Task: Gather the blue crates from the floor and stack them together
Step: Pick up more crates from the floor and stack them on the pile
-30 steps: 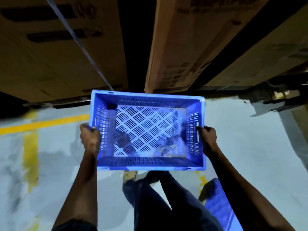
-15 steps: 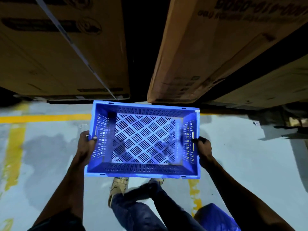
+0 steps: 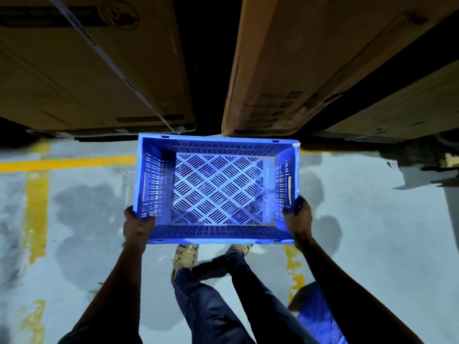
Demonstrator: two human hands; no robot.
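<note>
Blue plastic fills the middle of the head view: one slatted crate point(image 3: 218, 189), empty, is carried clear of the floor point(image 3: 372, 219) in front of the person, open side up and roughly level. The left hand point(image 3: 137, 225) grips its near-left corner, fingers curled over the rim; the right hand point(image 3: 298, 217) grips the near-right corner the same way, fingers wrapped round the side wall just below the handle slot. Both hands are clamped on the crate, none of their fingers spread free.

Below the crate, the person's legs and shoes point(image 3: 185, 254) stand on the grey painted floor, between faded yellow lines point(image 3: 37, 214). Large cardboard boxes point(image 3: 87, 65) rise along the far edge of the floor, with a dark gap between them.

At the lower right edge of the view, partly hidden behind the right forearm, a second blue crate point(image 3: 315, 311) sits low by the person's leg; whether it is a single crate or a stack cannot be told.

As a judgement: one crate is gathered and in hand, not yet set down on another. Stacking it, likely onto that crate at the lower right, is what remains, along with any crates outside the view.
</note>
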